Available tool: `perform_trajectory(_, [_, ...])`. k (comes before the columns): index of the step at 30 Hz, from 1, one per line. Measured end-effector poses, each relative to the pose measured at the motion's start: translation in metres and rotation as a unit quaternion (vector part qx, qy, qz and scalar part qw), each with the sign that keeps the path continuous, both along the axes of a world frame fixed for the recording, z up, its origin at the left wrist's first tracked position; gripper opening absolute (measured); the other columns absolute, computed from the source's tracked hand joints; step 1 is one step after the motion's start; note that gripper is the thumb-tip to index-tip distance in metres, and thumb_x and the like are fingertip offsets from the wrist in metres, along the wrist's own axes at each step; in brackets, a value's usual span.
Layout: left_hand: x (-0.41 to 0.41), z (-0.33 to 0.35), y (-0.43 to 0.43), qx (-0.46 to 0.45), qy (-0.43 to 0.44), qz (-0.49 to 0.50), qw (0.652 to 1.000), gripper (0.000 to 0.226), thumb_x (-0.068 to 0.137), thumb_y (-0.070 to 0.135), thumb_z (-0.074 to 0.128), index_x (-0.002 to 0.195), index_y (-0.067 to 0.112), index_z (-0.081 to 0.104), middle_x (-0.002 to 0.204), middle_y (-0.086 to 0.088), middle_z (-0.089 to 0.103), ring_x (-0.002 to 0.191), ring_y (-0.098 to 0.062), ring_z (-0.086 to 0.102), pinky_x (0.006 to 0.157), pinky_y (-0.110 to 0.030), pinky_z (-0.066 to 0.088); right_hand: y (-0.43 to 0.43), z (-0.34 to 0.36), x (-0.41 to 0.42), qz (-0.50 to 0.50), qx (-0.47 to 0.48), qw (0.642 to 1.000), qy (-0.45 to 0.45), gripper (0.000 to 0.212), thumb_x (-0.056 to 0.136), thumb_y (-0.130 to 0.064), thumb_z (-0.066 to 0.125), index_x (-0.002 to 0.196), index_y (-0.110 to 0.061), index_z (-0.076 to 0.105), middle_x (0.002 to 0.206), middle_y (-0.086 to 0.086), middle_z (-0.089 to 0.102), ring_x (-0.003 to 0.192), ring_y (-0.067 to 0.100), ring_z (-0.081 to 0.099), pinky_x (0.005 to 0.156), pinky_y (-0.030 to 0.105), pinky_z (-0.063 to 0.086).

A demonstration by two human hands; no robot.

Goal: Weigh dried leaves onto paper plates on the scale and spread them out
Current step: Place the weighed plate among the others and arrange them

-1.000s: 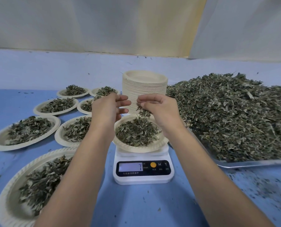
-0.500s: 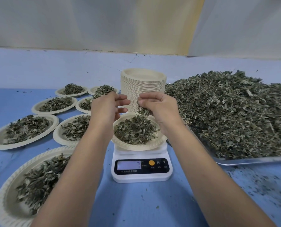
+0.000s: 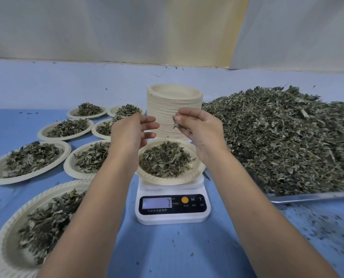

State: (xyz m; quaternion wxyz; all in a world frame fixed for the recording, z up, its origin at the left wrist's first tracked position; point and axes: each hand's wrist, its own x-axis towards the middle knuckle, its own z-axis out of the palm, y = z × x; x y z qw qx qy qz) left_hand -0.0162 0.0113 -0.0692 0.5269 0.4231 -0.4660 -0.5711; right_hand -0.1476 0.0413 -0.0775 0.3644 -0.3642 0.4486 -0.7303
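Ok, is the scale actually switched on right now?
On: the scale has a lit display showing what looks like 7, with the paper plate of dried leaves sitting on it.

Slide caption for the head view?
Left hand open, right hand pinching leaf bits, above the filled plate on the scale.

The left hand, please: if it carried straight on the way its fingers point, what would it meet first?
Most likely the right hand, whose fingertips pinch a few dried leaves just across a gap from the left hand. Depth is unclear; it could instead reach the stack of plates behind.
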Motion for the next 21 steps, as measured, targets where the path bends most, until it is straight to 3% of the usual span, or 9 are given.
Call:
perform_trajectory(13, [-0.086,-0.002,0.028,-0.011,-0.021,-0.109,0.994,0.03,0.092,0.01,0.041,0.073,0.009,0.064,0.057,0.002,0.066,0.038,-0.007,0.05,0.039,-0.015,0.034,0.018,-0.017,-0.084,-0.131,0.073,0.988,-0.029,0.021,0.081,0.01,0.065,0.076,-0.01,0.063,0.071,0.004,0.064,0.062,0.009,0.062,0.059,0.015,0.054])
perform_trajectory(17, [-0.103,-0.008,0.037,-0.023,-0.035,-0.126,0.991,0.026,0.091,0.009,0.046,0.076,0.007,0.066,0.06,-0.001,0.067,0.042,-0.01,0.052,0.04,-0.015,0.038,0.019,-0.029,-0.117,-0.228,0.147,0.958,0.09,0.018,0.082,0.003,0.067,0.076,-0.014,0.067,0.079,0.006,0.068,0.077,0.017,0.064,0.073,0.028,0.055])
perform_trajectory(21, [-0.11,-0.01,0.039,-0.027,-0.042,-0.131,0.99,0.025,0.091,0.009,0.046,0.076,0.007,0.066,0.058,0.0,0.068,0.043,-0.01,0.053,0.042,-0.016,0.039,0.019,-0.039,-0.126,-0.265,0.21,0.915,0.22,0.013,0.084,-0.007,0.067,0.082,-0.019,0.071,0.089,0.004,0.072,0.076,0.015,0.063,0.061,0.022,0.045])
